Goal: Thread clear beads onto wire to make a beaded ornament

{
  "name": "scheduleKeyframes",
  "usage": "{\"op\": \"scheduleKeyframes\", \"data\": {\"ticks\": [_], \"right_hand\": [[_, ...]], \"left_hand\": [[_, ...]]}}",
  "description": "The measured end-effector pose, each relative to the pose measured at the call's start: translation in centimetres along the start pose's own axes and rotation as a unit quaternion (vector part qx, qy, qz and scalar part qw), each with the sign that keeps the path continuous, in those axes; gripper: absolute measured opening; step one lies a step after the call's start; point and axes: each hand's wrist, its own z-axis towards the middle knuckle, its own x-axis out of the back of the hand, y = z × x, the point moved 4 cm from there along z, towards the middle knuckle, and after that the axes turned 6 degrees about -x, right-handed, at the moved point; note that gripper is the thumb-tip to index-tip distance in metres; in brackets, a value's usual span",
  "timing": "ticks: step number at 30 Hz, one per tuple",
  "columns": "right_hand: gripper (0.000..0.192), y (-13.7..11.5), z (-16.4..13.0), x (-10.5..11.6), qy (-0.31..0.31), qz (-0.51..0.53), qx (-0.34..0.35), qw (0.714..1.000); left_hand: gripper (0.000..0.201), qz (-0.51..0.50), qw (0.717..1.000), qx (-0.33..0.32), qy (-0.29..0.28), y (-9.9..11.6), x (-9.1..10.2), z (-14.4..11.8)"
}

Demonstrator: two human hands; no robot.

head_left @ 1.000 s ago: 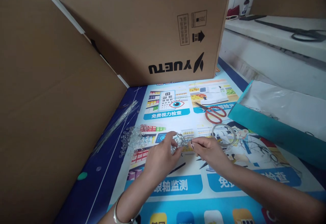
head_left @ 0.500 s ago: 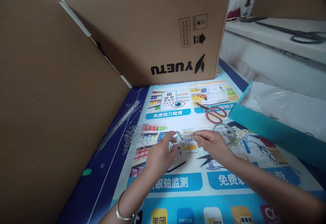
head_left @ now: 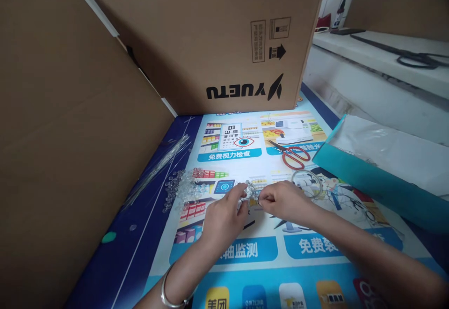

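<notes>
Between my two hands is a small cluster of clear beads [head_left: 250,190] strung on thin strands. My left hand [head_left: 226,213] pinches this cluster from the left, thumb and forefinger around it. Close against its right side, my right hand [head_left: 282,201] has its fingers pinched together on a thin dark strand or tool tip, too small to name. A heap of loose clear beads [head_left: 184,187] lies left of my left hand. Beyond my right hand rest scissors with red handles [head_left: 295,158] and a coil of clear line [head_left: 317,182].
Cardboard panels [head_left: 210,42] stand at the left and back. A teal box [head_left: 368,182] with a white inside sits at the right. Thin wires [head_left: 161,164] lie along the left of the printed mat. Large dark scissors [head_left: 414,58] rest on the ledge.
My right hand has moved left, closer to the bead cluster and my left hand. The whole view has shifted slightly.
</notes>
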Motion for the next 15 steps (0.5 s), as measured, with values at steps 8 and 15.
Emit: {"op": "scheduleKeyframes", "data": {"ticks": [8,15], "right_hand": [[0.018,1.8,-0.3,-1.3,0.010,0.070,-0.007,0.997],[0.015,2.5,-0.5,-2.5,-0.011,0.131,0.000,0.991]], "left_hand": [[0.040,0.087,0.995,-0.007,-0.050,0.1,0.3,0.1],[0.052,0.056,0.993,-0.018,-0.101,0.6,0.1,0.3]]}}
